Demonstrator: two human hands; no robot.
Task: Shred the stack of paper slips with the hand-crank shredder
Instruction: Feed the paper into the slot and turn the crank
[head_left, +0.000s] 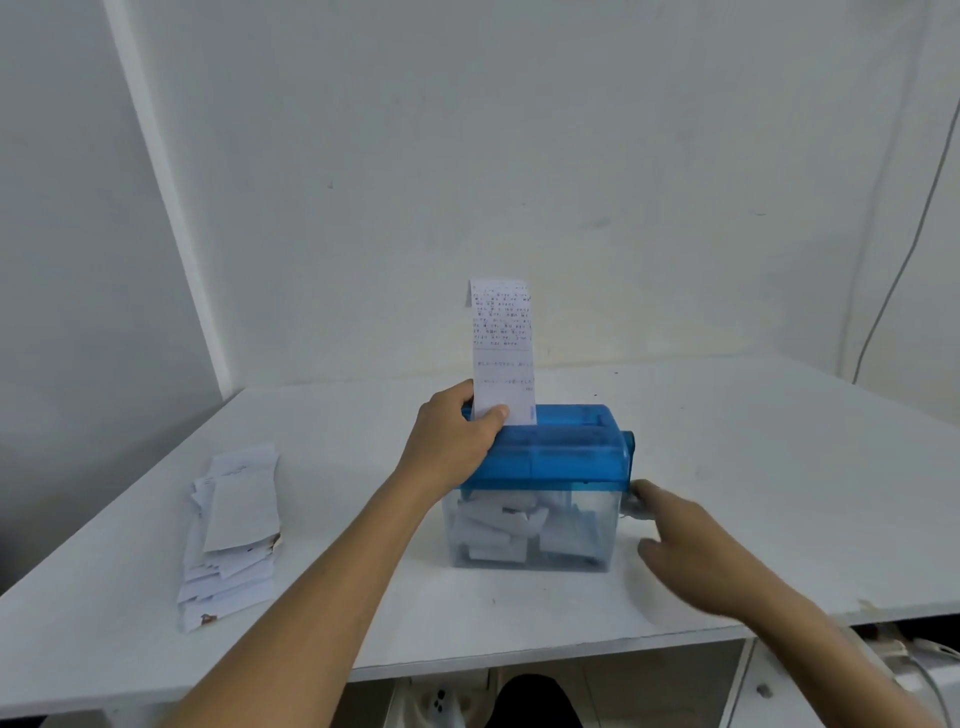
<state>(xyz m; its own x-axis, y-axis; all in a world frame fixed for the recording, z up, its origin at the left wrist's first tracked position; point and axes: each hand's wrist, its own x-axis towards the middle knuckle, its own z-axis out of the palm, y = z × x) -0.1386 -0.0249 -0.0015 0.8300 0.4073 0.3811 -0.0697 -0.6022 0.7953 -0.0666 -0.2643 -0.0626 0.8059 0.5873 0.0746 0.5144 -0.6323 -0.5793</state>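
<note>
L hand (457, 434) pinching, R hand (685, 545) fingers extended

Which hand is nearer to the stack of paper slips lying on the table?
Left. The left hand pinches a slip standing in the shredder, right of the stack; the right hand is farther off, past the shredder's right end.

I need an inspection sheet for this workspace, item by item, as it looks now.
Surface: white table, faint marks.
Job's things: blue shredder, paper pieces in its clear bin; slip upright in its slot; stack of slips to its left.
Clutter: nothing seen.
Hands: left hand pinches the slip; right hand at the crank, grip blurred.
Cables: cable down the right wall.
Surroundings: white walls.
</note>
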